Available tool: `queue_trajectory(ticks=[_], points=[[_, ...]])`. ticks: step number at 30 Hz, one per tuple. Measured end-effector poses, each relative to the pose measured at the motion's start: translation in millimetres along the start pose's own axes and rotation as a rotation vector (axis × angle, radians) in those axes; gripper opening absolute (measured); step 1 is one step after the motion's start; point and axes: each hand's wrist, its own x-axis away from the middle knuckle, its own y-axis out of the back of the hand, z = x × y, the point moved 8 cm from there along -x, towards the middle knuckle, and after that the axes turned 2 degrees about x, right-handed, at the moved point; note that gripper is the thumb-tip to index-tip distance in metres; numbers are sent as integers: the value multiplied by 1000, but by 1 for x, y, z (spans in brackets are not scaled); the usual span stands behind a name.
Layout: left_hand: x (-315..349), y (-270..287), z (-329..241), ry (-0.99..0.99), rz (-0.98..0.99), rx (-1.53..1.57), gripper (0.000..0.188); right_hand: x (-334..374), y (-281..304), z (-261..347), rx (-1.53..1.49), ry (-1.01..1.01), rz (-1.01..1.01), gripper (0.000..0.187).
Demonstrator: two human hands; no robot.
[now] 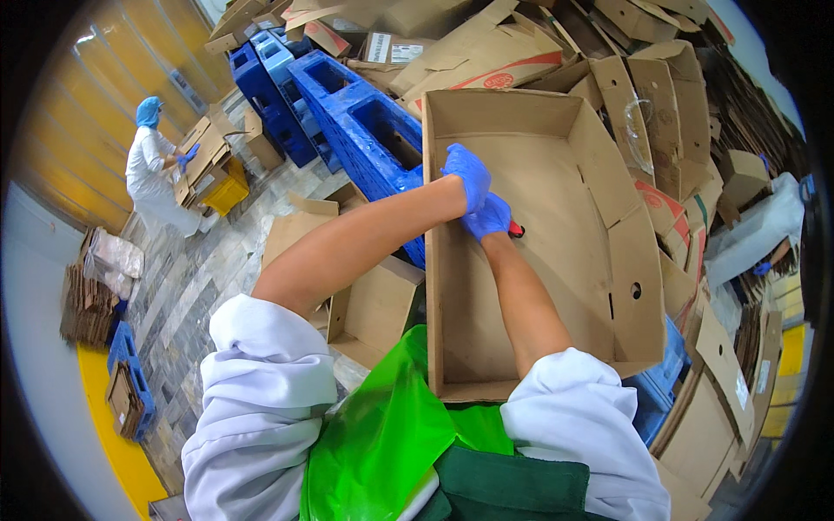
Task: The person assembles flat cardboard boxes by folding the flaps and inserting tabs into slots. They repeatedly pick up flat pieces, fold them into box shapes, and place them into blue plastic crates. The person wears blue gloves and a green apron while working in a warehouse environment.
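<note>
Box (556,286), brown cardboard, shallow, open-topped, long sides running away from the wearer; placed directly in front of the body, near end close against the green apron (378,434). Inner base bare over most of its area; an oval hole in the right-hand wall.

Left hand (468,176), blue-gloved: above the left part of the box, beside its left wall, wrist bent, fingers curled. Whether it grasps anything cannot be told; the finger ends are hidden.

Right hand (487,217), blue-gloved: over the box interior, just nearer the wearer than the left hand, the two gloves meeting in view. Fingers folded around a red-and-black object (517,230), of which only a short end projects on the right; the remainder is covered by the glove.

Sleeves (261,391), white, pushed up to the elbows; forearms bare.

Blue pallets (347,100), plastic: beyond the box and to its left, standing on edge.

Second box (373,304), cardboard, open: low down, left of the first.

Cardboard heap (486,52), loose and flattened pieces: along the far side and the right.

Co-worker (156,165), white clothing, blue head cover: far left, gloved hands at cardboard atop a yellow crate (228,188).
</note>
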Motion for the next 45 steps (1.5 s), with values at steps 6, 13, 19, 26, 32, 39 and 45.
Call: queue_trajectory(ticks=[6, 13, 19, 26, 32, 39, 45], points=[[-30, -23, 3, 49, -15, -167, 40, -1, 11, -20, 69, -103, 62, 38], [-76, -85, 17, 271, 50, -255, 35, 12, 18, 21, 165, -19, 119, 43], [-76, -83, 15, 229, 8, -269, 36, 12, 19, 18, 201, -4, 119, 46], [-77, -73, 16, 198, 1, -282, 36, 9, 14, 5, 149, -76, 46, 38], [-76, -84, 29, 206, -50, -370, 36, 10, 18, 21, 152, -63, 45, 38], [-67, -77, 33, 200, 67, -385, 34, 9, 15, 16, 137, -90, 25, 39], [-63, -69, 27, 183, 26, -309, 36, 10, 16, 12, 127, -105, 31, 42]])
